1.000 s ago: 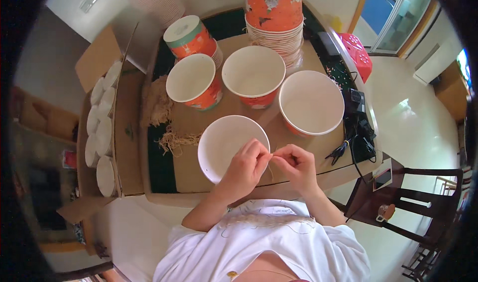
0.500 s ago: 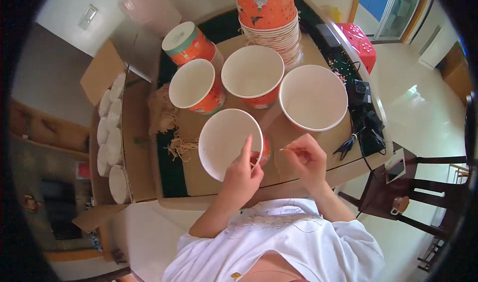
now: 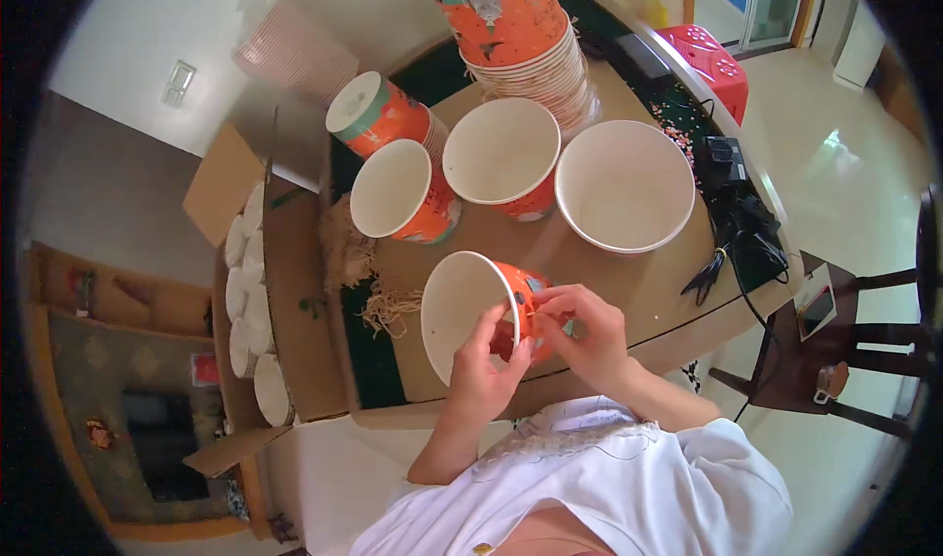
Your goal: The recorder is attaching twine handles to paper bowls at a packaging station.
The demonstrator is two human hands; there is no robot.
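A paper bucket (image 3: 454,315), white inside and orange printed outside, lies tilted at the table's near edge with its mouth to the left. My left hand (image 3: 485,377) is closed on its rim, fingers inside and thumb outside. Against the bucket's printed side, my right hand (image 3: 589,335) pinches the end of a thin pale cord; how far the cord runs is hidden by the fingers. Farther back stand three more open buckets: a left one (image 3: 390,188), a middle one (image 3: 501,150) and a right one (image 3: 625,185).
Behind are a tall upside-down bucket stack (image 3: 511,35) and a shorter stack (image 3: 378,114). Tan twine (image 3: 388,310) lies at left, beside a cardboard box (image 3: 305,310) of white-mouthed buckets. Black cables (image 3: 742,227) sit at right; a dark chair (image 3: 786,345) stands beyond.
My right hand has moved left with the thin cord, from apart to against the bucket's side. The bucket has turned, showing more of its printed outside. The whole view has shifted slightly.
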